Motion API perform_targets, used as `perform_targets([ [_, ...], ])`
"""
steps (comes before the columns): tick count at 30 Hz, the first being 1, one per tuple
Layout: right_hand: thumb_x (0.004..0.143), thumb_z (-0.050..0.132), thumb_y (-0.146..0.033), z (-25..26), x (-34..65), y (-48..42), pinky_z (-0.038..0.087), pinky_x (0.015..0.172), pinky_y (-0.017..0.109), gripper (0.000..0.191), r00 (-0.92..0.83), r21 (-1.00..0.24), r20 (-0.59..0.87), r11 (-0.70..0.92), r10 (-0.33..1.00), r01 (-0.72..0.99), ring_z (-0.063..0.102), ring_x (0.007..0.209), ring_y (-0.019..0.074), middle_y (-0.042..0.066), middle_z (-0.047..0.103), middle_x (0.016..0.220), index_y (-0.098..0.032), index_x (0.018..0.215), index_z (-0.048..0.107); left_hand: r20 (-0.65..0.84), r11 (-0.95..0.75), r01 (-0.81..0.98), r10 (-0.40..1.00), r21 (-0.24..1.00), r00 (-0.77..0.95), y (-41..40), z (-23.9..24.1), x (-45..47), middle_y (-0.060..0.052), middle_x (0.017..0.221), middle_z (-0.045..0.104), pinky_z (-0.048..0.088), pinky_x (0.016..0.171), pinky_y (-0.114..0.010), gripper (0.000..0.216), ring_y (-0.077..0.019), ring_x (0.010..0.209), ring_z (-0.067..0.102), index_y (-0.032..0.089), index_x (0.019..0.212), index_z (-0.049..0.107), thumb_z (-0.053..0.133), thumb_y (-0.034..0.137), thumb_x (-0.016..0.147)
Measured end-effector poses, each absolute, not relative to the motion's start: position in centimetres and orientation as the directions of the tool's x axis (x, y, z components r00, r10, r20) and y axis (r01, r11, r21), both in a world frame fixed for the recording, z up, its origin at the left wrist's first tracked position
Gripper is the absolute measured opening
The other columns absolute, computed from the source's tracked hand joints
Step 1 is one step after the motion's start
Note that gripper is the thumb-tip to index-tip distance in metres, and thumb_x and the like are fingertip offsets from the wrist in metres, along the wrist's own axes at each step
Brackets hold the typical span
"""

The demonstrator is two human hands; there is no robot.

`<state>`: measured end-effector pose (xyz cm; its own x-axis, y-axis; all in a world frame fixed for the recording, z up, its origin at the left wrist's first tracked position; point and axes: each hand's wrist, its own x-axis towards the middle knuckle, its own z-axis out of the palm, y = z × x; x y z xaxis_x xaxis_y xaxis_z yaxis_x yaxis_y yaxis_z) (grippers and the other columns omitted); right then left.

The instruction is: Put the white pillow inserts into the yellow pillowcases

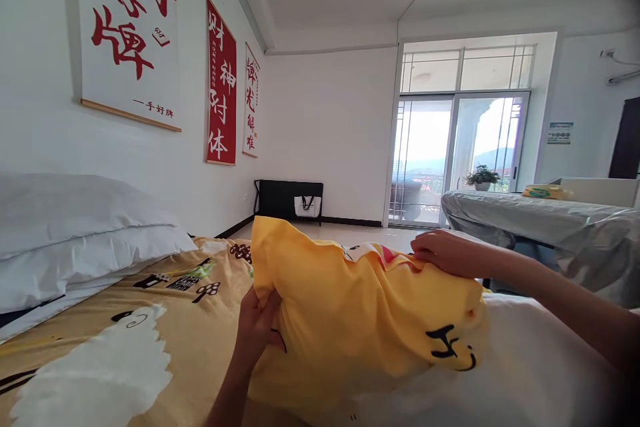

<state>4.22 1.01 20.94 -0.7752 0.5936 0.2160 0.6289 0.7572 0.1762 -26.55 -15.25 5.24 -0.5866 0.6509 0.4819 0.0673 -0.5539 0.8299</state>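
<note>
A yellow pillowcase (pixel 330 320) with a black "Hi" print lies in front of me on the bed, wrinkled and bulging. From its right end a white, pillow-like bulk (pixel 530 347) sticks out; how far it reaches inside is hidden. My left hand (pixel 256 327) pinches the left end of the pillowcase, thumb on the near face. Along the upper edge, towards the right, the fingers of my right hand (pixel 445 252) are curled over the cloth. Beneath is a tan bedspread (pixel 195 333) with a white sheep and dark tree prints.
Two stacked white pillows (pixel 100 233) lie at the left of the bed. A plastic-covered piece of furniture (pixel 550 220) stands beyond my right arm, with a yellow pack (pixel 547 191) on it. By the far wall are a low black stand (pixel 275 199) and a white bag (pixel 307 206).
</note>
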Motion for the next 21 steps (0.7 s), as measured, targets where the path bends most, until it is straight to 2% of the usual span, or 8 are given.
perform_targets([
  [4, 0.083, 0.035, -0.028, 20.8, 3.9, 0.6, 0.038, 0.07, 0.037, 0.028, -0.781, 0.204, 0.177, 0.754, 0.599, 0.624, 0.054, 0.07, 0.0225, 0.008, 0.062, 0.072, -0.021, 0.06, 0.05, 0.451, -0.555, 0.002, 0.674, 0.832, -0.585, -15.6, 5.4, -26.6, -0.008, 0.087, 0.072, 0.056, 0.07, -0.036, 0.038, -0.0309, 0.098, 0.064, 0.015, 0.089, 0.066, 0.074, 0.043, 0.064],
  [6, 0.085, 0.034, -0.027, 21.3, 3.2, 0.0, 0.039, 0.072, 0.038, 0.029, -0.764, 0.204, 0.272, 0.741, 0.585, 0.64, 0.055, 0.071, 0.022, 0.008, 0.063, 0.073, -0.02, 0.065, 0.054, 0.447, -0.575, -0.043, 0.679, 0.817, -0.583, -15.7, 5.3, -26.8, -0.008, 0.093, 0.071, 0.056, 0.073, -0.035, 0.045, -0.0303, 0.101, 0.063, 0.016, 0.095, 0.065, 0.076, 0.043, 0.061],
  [9, 0.092, 0.032, -0.033, 21.8, 1.3, -2.6, 0.039, 0.082, 0.04, 0.032, -0.74, 0.183, 0.513, 0.786, 0.436, 0.59, 0.059, 0.082, 0.0223, 0.008, 0.066, 0.09, -0.019, 0.087, 0.061, 0.401, -0.609, -0.16, 0.676, 0.777, -0.618, -15.9, 5.1, -26.7, -0.009, 0.101, 0.07, 0.055, 0.076, -0.031, 0.054, -0.0274, 0.1, 0.064, 0.017, 0.102, 0.063, 0.077, 0.047, 0.06],
  [11, 0.094, 0.034, -0.039, 21.6, -0.6, -5.6, 0.039, 0.087, 0.041, 0.034, -0.742, 0.2, 0.597, 0.839, 0.305, 0.506, 0.059, 0.093, 0.0234, 0.009, 0.066, 0.102, -0.02, 0.104, 0.06, 0.387, -0.635, -0.184, 0.648, 0.751, -0.655, -16.2, 5.3, -26.3, -0.009, 0.101, 0.071, 0.055, 0.073, -0.03, 0.056, -0.0262, 0.096, 0.065, 0.017, 0.104, 0.062, 0.075, 0.05, 0.061],
  [14, 0.095, 0.035, -0.044, 20.6, -4.2, -10.5, 0.04, 0.086, 0.041, 0.039, -0.8, 0.263, 0.585, 0.9, 0.138, 0.347, 0.058, 0.095, 0.0237, 0.01, 0.066, 0.1, -0.019, 0.117, 0.055, 0.404, -0.648, -0.116, 0.594, 0.753, -0.696, -17.4, 6.0, -25.6, -0.009, 0.091, 0.072, 0.055, 0.065, -0.03, 0.06, -0.0264, 0.084, 0.067, 0.015, 0.099, 0.063, 0.073, 0.059, 0.059],
  [16, 0.094, 0.04, -0.045, 19.8, -6.7, -12.9, 0.041, 0.085, 0.041, 0.043, -0.838, 0.28, 0.541, 0.923, 0.077, 0.265, 0.058, 0.093, 0.0239, 0.011, 0.066, 0.097, -0.016, 0.122, 0.052, 0.406, -0.629, -0.031, 0.537, 0.777, -0.739, -18.4, 6.6, -25.4, -0.008, 0.08, 0.072, 0.053, 0.057, -0.028, 0.06, -0.0254, 0.075, 0.066, 0.014, 0.091, 0.064, 0.072, 0.063, 0.057],
  [18, 0.093, 0.042, -0.044, 19.0, -8.7, -14.2, 0.041, 0.083, 0.04, 0.041, -0.851, 0.293, 0.522, 0.924, 0.058, 0.243, 0.059, 0.088, 0.0237, 0.011, 0.066, 0.093, -0.015, 0.119, 0.053, 0.395, -0.596, 0.059, 0.452, 0.801, -0.8, -19.4, 7.0, -25.6, -0.005, 0.069, 0.069, 0.049, 0.05, -0.025, 0.057, -0.0215, 0.065, 0.063, 0.013, 0.082, 0.065, 0.072, 0.064, 0.057],
  [21, 0.094, 0.041, -0.038, 18.1, -10.5, -14.4, 0.04, 0.074, 0.035, 0.028, -0.862, 0.311, 0.504, 0.919, 0.056, 0.241, 0.057, 0.078, 0.0204, 0.008, 0.063, 0.084, -0.016, 0.095, 0.058, 0.354, -0.569, 0.112, 0.335, 0.815, -0.873, -20.2, 7.1, -26.7, -0.002, 0.061, 0.065, 0.045, 0.044, -0.022, 0.052, -0.0165, 0.055, 0.057, 0.014, 0.072, 0.063, 0.072, 0.063, 0.057],
])
